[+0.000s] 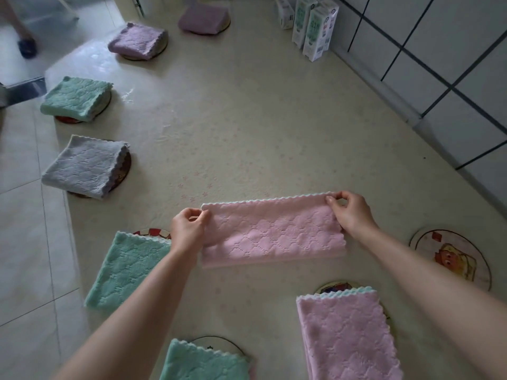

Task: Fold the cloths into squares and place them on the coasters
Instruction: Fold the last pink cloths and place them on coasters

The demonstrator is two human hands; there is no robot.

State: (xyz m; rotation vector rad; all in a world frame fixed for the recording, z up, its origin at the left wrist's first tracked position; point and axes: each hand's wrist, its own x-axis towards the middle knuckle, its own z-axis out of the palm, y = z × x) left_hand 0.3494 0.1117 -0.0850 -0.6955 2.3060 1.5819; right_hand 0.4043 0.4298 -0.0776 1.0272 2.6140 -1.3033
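Note:
A pink cloth (271, 231), folded into a long strip, lies across the middle of the table. My left hand (188, 229) pinches its far left corner and my right hand (351, 212) pinches its far right corner. A bare round coaster (452, 259) with a cartoon picture lies to the right of the strip. Folded cloths sit on other coasters: a pink one (345, 335) near right, a green one (129, 267) near left, another green one (205, 363) at the bottom edge.
Along the left side sit a grey folded cloth (85, 167), a green one (76, 98) and two purple ones (137, 41) (203, 19), each on a coaster. Cartons (315, 26) stand by the tiled wall (439, 64). The table edge (68, 204) drops to a tiled floor.

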